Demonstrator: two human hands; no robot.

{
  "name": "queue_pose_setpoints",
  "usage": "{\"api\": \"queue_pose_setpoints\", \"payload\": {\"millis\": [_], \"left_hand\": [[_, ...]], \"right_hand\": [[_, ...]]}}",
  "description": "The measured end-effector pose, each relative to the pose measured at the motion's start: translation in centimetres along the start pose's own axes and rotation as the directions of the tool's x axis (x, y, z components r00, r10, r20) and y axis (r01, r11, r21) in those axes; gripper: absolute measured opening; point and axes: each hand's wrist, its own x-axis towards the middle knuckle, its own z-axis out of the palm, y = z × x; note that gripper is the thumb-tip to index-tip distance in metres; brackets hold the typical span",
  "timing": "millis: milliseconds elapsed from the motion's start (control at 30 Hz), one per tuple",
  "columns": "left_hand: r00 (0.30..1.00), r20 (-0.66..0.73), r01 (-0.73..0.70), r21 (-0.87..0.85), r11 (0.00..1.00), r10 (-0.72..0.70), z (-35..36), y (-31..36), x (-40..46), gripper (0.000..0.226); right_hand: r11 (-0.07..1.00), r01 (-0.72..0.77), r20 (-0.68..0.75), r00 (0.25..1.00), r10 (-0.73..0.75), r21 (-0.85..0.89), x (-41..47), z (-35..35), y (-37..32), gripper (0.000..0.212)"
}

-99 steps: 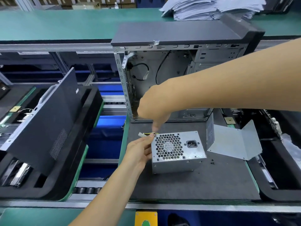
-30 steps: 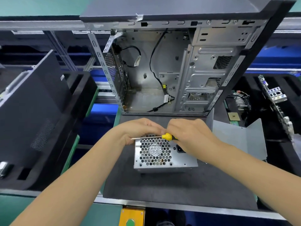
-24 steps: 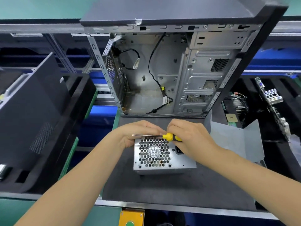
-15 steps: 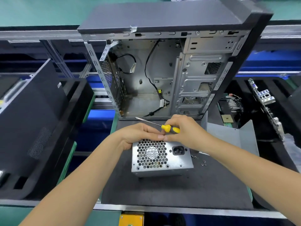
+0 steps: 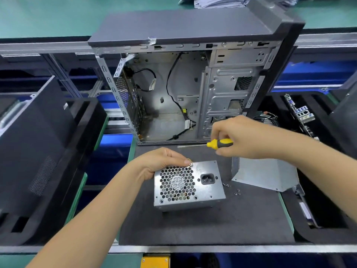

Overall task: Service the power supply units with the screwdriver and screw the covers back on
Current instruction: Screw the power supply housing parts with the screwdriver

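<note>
Centrally on the dark mat (image 5: 193, 225) of the bench sits the power supply unit (image 5: 188, 185), its honeycomb fan grille and power socket facing up. The left hand (image 5: 161, 163) curls over the unit's far left corner, fingers wrapped on its edge, with a fingertip pressing a small screw (image 5: 190, 164) at the top edge of the grille plate. The right hand (image 5: 241, 138) is raised beyond the unit, its grip closed round the yellow and black handle of the screwdriver (image 5: 218, 143), whose thin shaft points left, level above the mat and clear of the unit. Just right of the unit lies a bent metal cover (image 5: 264, 174), and a few loose screws (image 5: 237, 192) are scattered on the mat between them. Behind stands an open computer case (image 5: 193, 89) with cables inside.
</note>
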Motion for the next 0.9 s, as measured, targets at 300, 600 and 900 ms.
{"api": "queue_pose_setpoints", "payload": {"millis": [300, 600, 900], "left_hand": [[0.999, 0.037, 0.026, -0.07, 0.997, -0.023, 0.0, 0.2, 0.0, 0.044], [0.995, 0.08, 0.065, -0.136, 0.989, -0.055, -0.1, 0.2, 0.2, 0.046], [0.996, 0.076, 0.06, -0.148, 0.987, -0.049, -0.1, 0.2, 0.2, 0.035]], "right_hand": [[0.838, 0.057, 0.01, 0.998, -0.062, -0.543, -0.7, -2.9, -4.2, 0.015], [0.771, 0.043, 0.013, 0.999, -0.045, -0.636, -0.2, -2.8, -4.7, 0.011], [0.763, 0.072, 0.032, 0.997, -0.068, -0.643, -0.1, -3.2, -4.9, 0.011]]}}
